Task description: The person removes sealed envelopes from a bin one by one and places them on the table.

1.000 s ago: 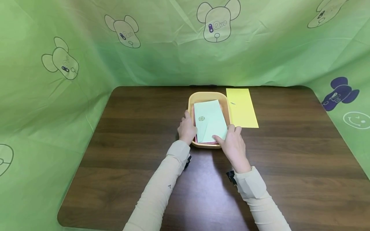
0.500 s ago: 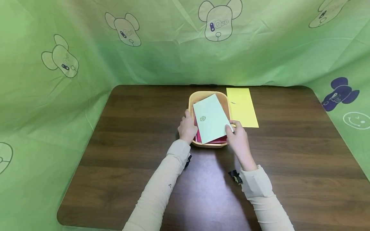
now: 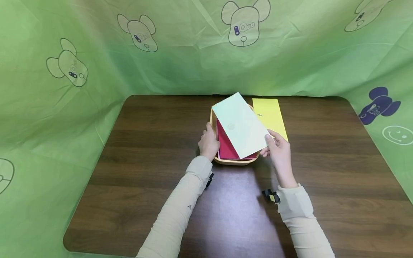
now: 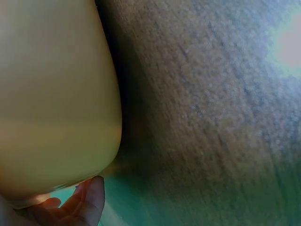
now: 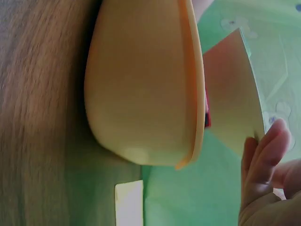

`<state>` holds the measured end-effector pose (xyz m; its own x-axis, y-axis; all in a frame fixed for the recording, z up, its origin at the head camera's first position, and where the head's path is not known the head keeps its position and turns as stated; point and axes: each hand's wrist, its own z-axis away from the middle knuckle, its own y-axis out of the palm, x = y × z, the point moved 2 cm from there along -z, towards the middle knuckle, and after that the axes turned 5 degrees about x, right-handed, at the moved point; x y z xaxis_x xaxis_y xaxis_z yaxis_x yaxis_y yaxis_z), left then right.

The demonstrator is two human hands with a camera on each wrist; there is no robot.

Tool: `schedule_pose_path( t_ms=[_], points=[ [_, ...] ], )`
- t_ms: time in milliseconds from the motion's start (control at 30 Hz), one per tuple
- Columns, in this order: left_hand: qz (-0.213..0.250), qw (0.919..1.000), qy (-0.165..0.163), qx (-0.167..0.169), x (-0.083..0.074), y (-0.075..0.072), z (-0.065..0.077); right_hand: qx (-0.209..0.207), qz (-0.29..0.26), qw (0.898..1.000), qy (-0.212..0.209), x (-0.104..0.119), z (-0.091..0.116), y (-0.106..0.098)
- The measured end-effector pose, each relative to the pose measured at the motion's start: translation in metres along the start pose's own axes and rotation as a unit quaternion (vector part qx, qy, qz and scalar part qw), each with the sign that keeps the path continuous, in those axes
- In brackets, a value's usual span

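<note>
Right hand (image 3: 280, 152) grasping the pale green envelope (image 3: 240, 125) by its near right corner, over the bin (image 3: 233, 162).
Thumb lies on the envelope's upper face, fingers beneath; from that grip the envelope extends forward and to the left, slanting across the bin, its near right part raised above the rim. Contact between its far edge and the bin cannot be determined. Left hand (image 3: 209, 144) grips the bin's left side. Red envelope (image 3: 227, 145) lies inside the bin, partly covered; yellow envelope (image 3: 270, 116) rests on the table (image 3: 155, 161), just beyond the right hand.
</note>
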<state>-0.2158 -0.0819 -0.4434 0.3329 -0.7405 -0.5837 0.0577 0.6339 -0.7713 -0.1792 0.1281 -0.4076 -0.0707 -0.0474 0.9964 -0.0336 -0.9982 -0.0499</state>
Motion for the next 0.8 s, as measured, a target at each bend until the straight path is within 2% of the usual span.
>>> schedule_pose_path(
  t_ms=[200,400,500,667,800],
  points=[
    [0.0,1.0,0.001,-0.002,0.001,0.0,0.0,-0.072,-0.106,0.992,-0.011,-0.004,-0.008,-0.017],
    [0.0,1.0,-0.005,0.004,0.0,0.0,0.0,-0.143,-0.193,0.97,-0.03,-0.013,-0.011,-0.039],
    [-0.002,0.9999,-0.009,0.006,0.0,0.001,-0.001,-0.162,-0.191,0.968,-0.026,-0.018,-0.012,-0.051],
    [-0.005,0.9999,-0.01,0.004,0.001,0.002,-0.002,-0.174,-0.158,0.972,0.023,-0.024,-0.017,-0.071],
    [-0.007,0.9999,-0.009,0.002,0.001,0.002,-0.003,-0.206,-0.16,0.963,0.06,-0.03,-0.026,-0.093]
  ],
)
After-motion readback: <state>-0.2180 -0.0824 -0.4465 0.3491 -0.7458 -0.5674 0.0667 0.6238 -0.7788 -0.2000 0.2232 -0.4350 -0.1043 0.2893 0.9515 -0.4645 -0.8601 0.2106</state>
